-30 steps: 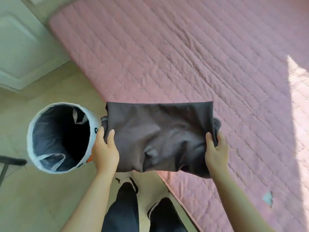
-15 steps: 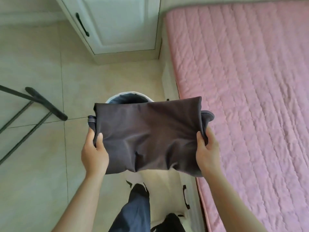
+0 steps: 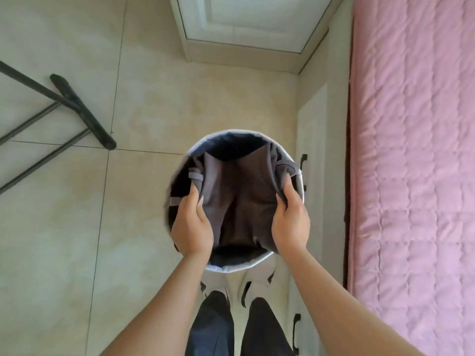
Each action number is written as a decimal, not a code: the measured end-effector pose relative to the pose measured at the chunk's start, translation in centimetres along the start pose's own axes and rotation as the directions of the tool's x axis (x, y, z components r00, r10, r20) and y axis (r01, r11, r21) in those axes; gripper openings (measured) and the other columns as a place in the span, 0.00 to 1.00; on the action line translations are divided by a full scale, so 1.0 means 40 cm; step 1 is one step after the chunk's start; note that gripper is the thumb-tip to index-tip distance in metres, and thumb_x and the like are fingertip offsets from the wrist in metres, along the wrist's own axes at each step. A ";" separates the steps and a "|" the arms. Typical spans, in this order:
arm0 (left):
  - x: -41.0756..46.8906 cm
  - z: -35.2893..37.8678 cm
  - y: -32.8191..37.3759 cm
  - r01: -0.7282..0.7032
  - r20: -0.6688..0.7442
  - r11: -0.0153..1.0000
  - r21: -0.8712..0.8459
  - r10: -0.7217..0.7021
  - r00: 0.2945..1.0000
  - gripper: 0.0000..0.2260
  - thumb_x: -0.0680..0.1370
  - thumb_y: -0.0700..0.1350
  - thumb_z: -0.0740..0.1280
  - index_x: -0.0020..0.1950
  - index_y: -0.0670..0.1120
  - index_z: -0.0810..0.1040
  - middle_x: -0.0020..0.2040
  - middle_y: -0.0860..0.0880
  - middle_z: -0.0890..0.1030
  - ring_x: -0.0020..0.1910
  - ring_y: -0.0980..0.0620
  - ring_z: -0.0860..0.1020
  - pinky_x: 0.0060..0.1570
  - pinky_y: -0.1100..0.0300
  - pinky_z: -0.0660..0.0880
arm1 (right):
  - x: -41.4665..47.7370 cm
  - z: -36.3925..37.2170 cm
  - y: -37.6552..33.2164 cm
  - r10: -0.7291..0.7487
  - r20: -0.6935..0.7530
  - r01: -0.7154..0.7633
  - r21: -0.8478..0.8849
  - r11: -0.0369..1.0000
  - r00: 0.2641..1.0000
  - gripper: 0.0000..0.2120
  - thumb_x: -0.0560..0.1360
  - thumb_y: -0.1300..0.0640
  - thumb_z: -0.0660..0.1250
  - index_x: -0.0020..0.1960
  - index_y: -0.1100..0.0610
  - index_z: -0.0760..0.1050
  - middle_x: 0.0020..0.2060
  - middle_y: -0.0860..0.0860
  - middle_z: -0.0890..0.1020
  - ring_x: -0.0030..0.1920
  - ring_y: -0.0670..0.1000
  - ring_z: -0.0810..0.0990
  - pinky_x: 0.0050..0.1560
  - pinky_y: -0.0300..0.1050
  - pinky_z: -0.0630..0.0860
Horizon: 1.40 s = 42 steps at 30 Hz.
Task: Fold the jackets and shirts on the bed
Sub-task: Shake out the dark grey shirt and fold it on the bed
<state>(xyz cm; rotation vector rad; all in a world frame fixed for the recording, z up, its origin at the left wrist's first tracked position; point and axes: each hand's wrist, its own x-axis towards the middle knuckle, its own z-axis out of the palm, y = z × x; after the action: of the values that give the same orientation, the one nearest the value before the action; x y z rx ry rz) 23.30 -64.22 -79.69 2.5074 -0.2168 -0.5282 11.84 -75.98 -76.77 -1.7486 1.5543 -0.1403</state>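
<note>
A folded dark grey-brown garment (image 3: 241, 199) sags down inside a round white laundry basket (image 3: 239, 268) standing on the floor in front of my feet. My left hand (image 3: 191, 224) grips the garment's left edge and my right hand (image 3: 290, 222) grips its right edge, both just over the basket's mouth. The garment's middle hangs lower than its held edges. The pink quilted bed (image 3: 413, 176) runs along the right side with no clothes visible on it.
A white cabinet door (image 3: 252, 24) stands at the top. Black metal legs of a rack (image 3: 77, 109) cross the tiled floor at the left. White drawers with black handles (image 3: 303, 160) line the bed base beside the basket.
I have turned from the bed to the basket. The folded garment, held flat in the air before, now hangs down into the basket between both hands.
</note>
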 end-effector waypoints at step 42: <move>0.265 0.367 -0.301 -0.409 0.524 0.638 0.653 0.009 0.852 0.53 0.72 0.39 0.73 0.77 0.52 0.31 0.76 0.50 0.29 0.78 0.47 0.39 0.76 0.53 0.49 | 0.389 0.413 0.363 -0.017 0.493 0.412 -0.706 0.576 0.870 0.61 0.66 0.64 0.76 0.74 0.35 0.33 0.68 0.47 0.20 0.77 0.58 0.39 0.75 0.53 0.56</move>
<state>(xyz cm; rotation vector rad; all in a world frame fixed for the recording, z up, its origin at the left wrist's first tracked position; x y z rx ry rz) 27.35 -64.27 -101.04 2.9993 -1.1418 -1.1483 13.19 -81.29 -103.16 -2.4351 1.0788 0.9391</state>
